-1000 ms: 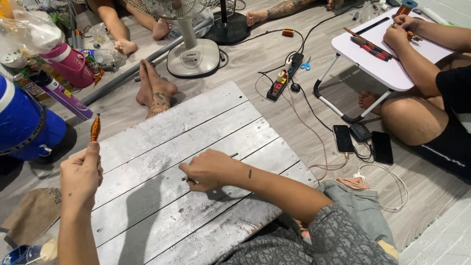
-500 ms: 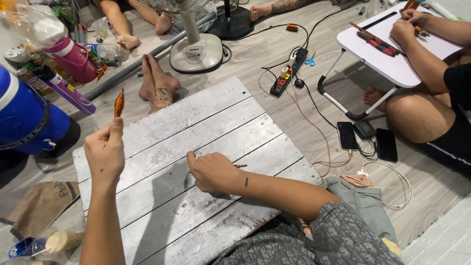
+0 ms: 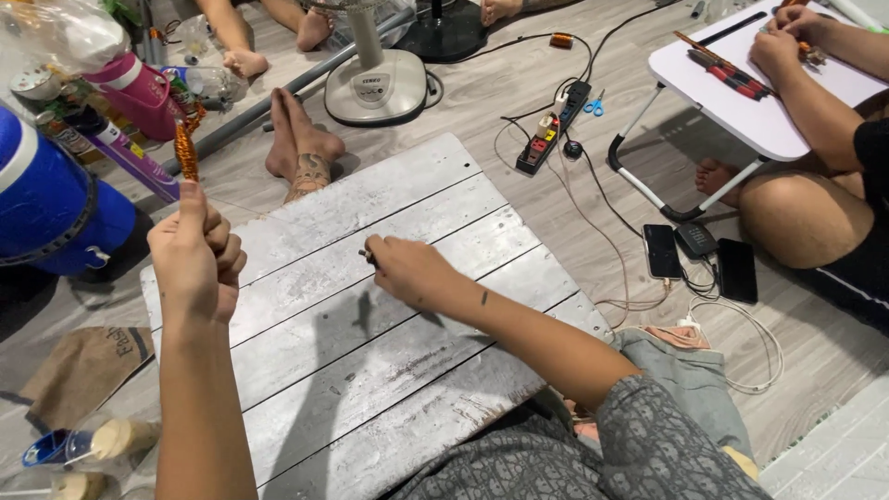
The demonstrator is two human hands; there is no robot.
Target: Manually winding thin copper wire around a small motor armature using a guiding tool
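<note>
**Orange twist held up, right hand down on the boards**

The left hand (image 3: 196,259) is raised above the left edge of the worktop (image 3: 370,370), a low panel of whitewashed planks lying on the floor. Its fingers are curled into a fist, clamped on the lower end of a thin orange twist (image 3: 186,151) that stands upright out of the top of the hand, thumb pressed along its base. The twist is clear of the boards, its tip showing against the purple tube (image 3: 130,157) behind it.

The right hand (image 3: 412,270) rests on the planks near the middle of the worktop, knuckles up, fingers bent together. A small dark piece (image 3: 368,256) pokes out at the fingertips; what it is cannot be told. The hand's shadow falls on the boards just below it.

To the left of the worktop stand a blue cooler (image 3: 46,204) and a pink bottle (image 3: 139,93). Beyond the far edge, another person's bare feet (image 3: 301,148) lie on the floor beside a fan base (image 3: 375,88). A power strip (image 3: 554,125) trails cables to the right, where phones (image 3: 699,255) lie near a white folding table (image 3: 741,102); a second person's hands work on it.
</note>
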